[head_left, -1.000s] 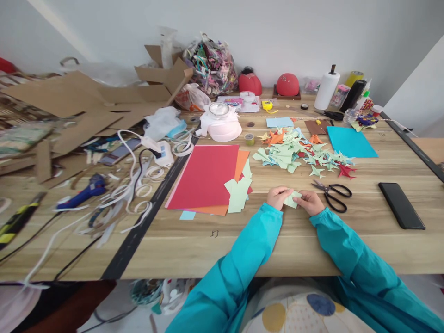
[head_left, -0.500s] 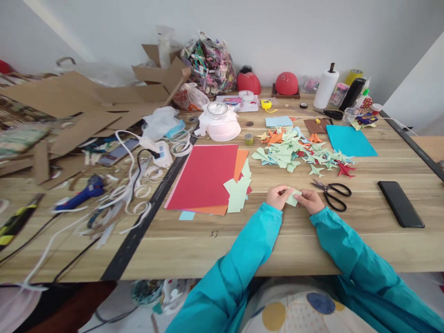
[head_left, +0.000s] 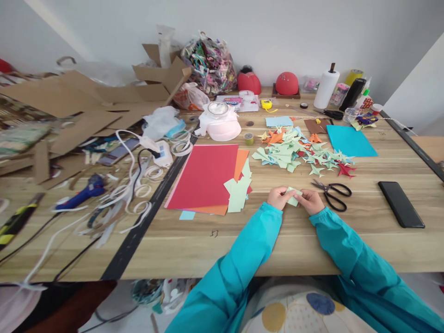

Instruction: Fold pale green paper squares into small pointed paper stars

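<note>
Paper, pale green, small; pinched in the grip of left hand and right hand. Scissors, black-handled, just beside right hand on worktop.

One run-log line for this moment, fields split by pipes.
left hand: holds green paper | right hand: holds same paper | scissors: on table, beside right hand
</note>
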